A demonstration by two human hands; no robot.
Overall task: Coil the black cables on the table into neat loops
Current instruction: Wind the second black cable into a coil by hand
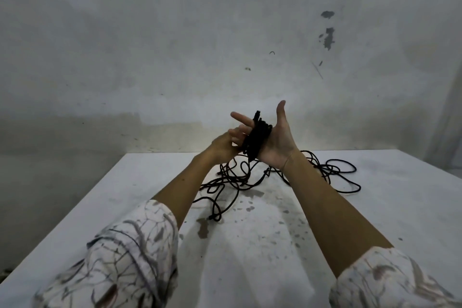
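White bench [375, 207] carries a loose tangle of black cable [250, 177], trailing up to a wound coil [257, 137] wrapped around the right hand [277, 142], whose fingers are straight, thumb up, grip released. Left hand [222, 145] is blurred; it seems to pinch the cable at the coil, but I cannot tell for sure. Risk: knotted slack snags and drags, or loops slip off the straight fingers. Coil's back is hidden.

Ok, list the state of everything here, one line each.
right hand: raised, fingers straight, cable wound round the palm.
left hand: blurred, at the coil.
coil: partly wound, off the table.
loose cable: tangled on the table.
table: white, stained.
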